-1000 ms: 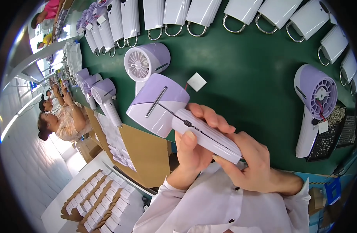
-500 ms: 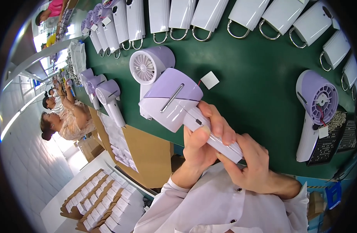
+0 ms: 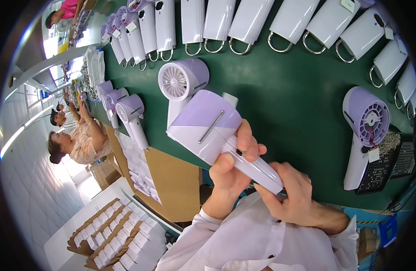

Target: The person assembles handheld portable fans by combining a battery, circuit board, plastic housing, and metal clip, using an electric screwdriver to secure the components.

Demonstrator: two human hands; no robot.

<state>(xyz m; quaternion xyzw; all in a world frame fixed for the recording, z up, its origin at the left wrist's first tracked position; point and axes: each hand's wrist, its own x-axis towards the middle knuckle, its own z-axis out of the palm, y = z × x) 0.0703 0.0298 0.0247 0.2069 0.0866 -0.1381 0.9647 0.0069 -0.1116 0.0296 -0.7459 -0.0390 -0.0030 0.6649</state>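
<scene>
A purple and white handheld fan is held tilted in front of me, its round head up to the left and its white handle slanting down to the right. My left hand wraps the upper handle, the thumb beside a small dark slot. At the handle's lower end, my right hand closes its fingers round the tip. Another handheld fan with a white grille lies just behind the held one. To the right lies an open-headed fan showing red wires and a white tag.
White fan handles with metal loops line the far side of the green table. More fans lie at left near a cardboard box. A black tray holds small screws. Co-workers sit far left.
The held fan has shifted slightly down and to the right and turned a little, now hiding most of the white tag. Both hands keep their grip.
</scene>
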